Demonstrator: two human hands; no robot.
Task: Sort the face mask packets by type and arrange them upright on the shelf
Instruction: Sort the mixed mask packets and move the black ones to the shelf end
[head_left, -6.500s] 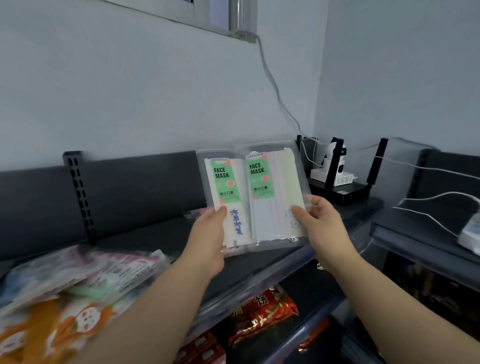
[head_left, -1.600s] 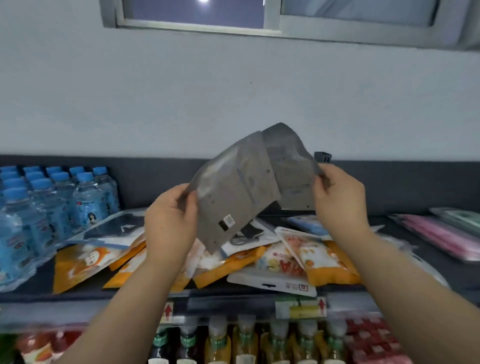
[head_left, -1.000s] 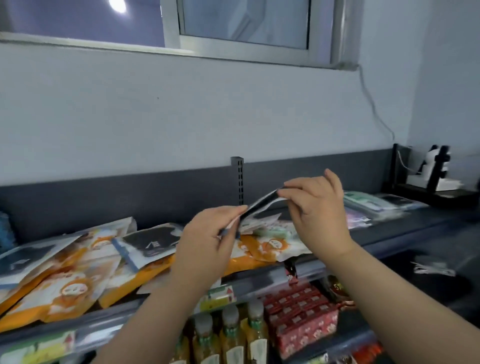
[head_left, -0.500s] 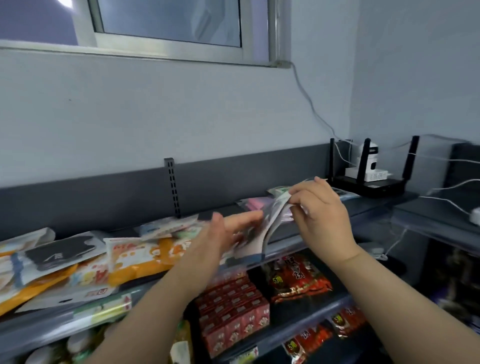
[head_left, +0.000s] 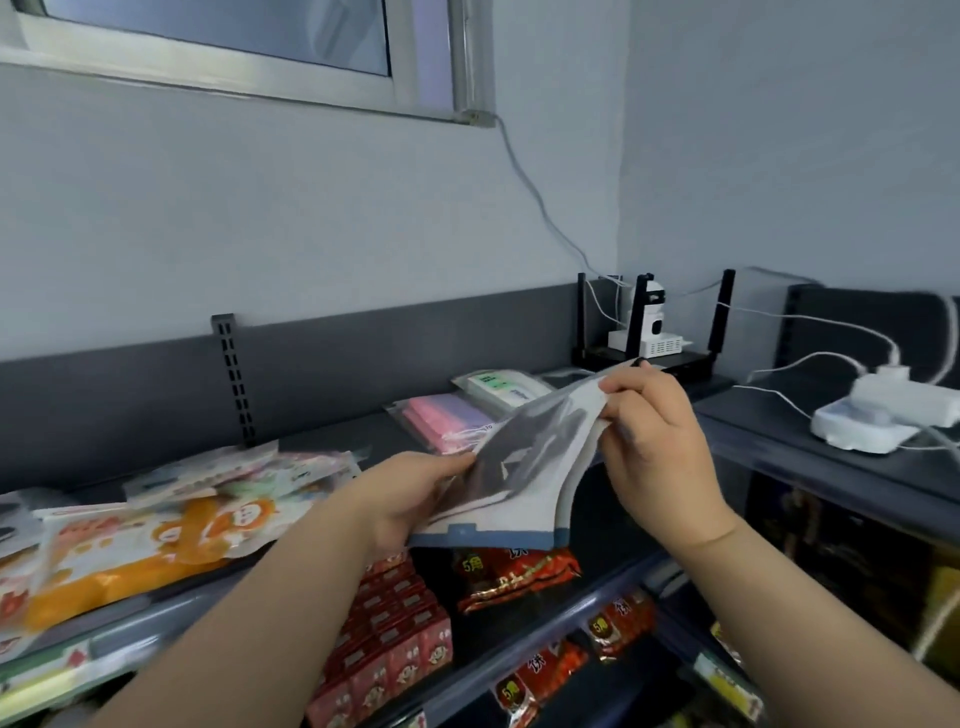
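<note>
Both my hands hold a small stack of black-and-white mask packets (head_left: 524, 467) above the front edge of the dark top shelf (head_left: 363, 436). My left hand (head_left: 415, 493) grips the stack's left side from beneath. My right hand (head_left: 654, 441) pinches its upper right corner, fanning the packets apart. Behind them a pink mask packet (head_left: 441, 418) and a green-labelled face mask packet (head_left: 501, 387) lie flat on the shelf. Orange and pastel cartoon mask packets (head_left: 156, 535) lie heaped flat at the left.
A router with black antennas and a white camera (head_left: 649, 332) stand at the shelf's right end. A white power strip (head_left: 878, 415) with cables sits on the neighbouring shelf. Red snack packs (head_left: 400, 639) fill the shelf below.
The view has swung right from the water bottles to the router end of the shelf. The dark packets, first held up high, have come down, tilted flatter and fanned open at my right hand.
</note>
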